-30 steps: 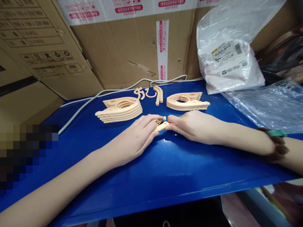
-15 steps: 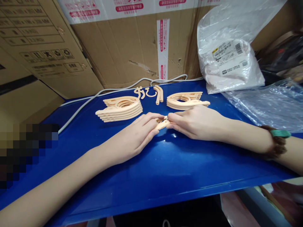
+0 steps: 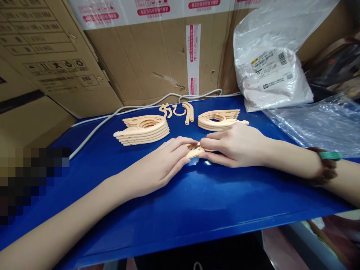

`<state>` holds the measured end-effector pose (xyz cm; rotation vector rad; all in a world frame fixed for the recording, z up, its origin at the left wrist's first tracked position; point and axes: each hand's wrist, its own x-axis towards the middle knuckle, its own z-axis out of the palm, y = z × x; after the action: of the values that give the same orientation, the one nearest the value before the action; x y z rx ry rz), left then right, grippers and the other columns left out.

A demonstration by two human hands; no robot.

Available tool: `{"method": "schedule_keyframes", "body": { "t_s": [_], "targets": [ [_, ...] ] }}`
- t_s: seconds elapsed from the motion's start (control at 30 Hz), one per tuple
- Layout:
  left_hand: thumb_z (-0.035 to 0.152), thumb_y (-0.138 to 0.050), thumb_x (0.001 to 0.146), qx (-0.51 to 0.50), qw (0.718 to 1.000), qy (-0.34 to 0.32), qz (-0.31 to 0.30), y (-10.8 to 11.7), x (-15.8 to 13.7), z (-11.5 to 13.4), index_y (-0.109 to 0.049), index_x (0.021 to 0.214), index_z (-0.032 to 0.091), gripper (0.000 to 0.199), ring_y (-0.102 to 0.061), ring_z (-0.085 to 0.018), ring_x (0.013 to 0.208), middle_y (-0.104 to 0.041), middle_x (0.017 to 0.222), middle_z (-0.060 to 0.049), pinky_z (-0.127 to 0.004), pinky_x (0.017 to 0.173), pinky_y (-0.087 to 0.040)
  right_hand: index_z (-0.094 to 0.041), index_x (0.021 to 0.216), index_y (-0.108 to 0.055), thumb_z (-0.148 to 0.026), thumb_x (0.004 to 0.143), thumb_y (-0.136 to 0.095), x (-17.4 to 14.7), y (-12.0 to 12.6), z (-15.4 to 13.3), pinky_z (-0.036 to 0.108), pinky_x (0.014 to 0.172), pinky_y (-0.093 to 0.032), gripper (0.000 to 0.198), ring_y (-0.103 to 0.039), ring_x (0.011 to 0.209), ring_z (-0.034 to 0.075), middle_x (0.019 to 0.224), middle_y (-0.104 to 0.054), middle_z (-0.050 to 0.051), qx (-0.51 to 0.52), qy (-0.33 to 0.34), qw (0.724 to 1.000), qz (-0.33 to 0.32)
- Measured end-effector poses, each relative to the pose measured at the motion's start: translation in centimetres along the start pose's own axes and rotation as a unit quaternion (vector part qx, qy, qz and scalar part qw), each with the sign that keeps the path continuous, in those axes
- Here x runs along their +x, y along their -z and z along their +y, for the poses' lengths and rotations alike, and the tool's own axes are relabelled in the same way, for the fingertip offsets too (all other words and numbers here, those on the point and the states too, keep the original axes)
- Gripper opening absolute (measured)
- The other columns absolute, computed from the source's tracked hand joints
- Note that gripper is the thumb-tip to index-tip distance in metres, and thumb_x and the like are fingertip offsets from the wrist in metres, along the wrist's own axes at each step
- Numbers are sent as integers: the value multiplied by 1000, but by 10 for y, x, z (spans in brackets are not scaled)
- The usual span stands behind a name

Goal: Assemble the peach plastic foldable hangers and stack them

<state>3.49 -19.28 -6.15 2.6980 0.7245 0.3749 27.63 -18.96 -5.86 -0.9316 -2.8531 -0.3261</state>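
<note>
Mid-frame, the left hand [image 3: 165,159] and right hand [image 3: 236,145] pinch a cream piece [image 3: 194,153] from opposite sides, seemingly to steady it.

Moderate light, seemingly from above, put a sharp glint on the blue table [image 3: 180,221] just below the right hand [image 3: 239,145] and a softer sheen toward the table's near edge, beneath which lay deep shadow. Clear plastic [image 3: 317,122] by the right edge caught streaky highlights. Blocky pixels [image 3: 30,183] hid a patch at the left edge; wide-angle distortion stretched the sides.
</note>
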Motion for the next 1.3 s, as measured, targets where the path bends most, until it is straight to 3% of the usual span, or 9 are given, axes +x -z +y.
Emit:
{"method": "schedule_keyframes", "body": {
  "t_s": [0.37,0.7,1.3],
  "targets": [
    [25,-31,103,9,1000,-16,-15,0,0,-1,-48,133,20,34,-47,-19,127,-48,140,-8,-34,110,-38,-17,74,-59,-43,98,-38,1,-2,2,28,52,-22,41,-52,56,14,63,-62,3,73,1,997,6],
    [27,-32,104,1,999,-17,-28,-1,-1,1,-49,131,19,33,-45,-19,129,-48,140,-8,-33,112,-36,-18,63,-58,-44,92,-48,0,-7,1,28,50,-19,40,-42,48,10,52,-53,-1,87,11,994,72],
    [25,-34,102,-47,997,-34,-55,4,0,7,-57,121,20,30,-47,-21,129,-48,139,-8,-34,112,-38,-17,53,-54,-41,85,-51,-1,-5,-8,25,44,-16,40,-33,39,7,43,-48,-2,122,16,990,64]
  ]
}}
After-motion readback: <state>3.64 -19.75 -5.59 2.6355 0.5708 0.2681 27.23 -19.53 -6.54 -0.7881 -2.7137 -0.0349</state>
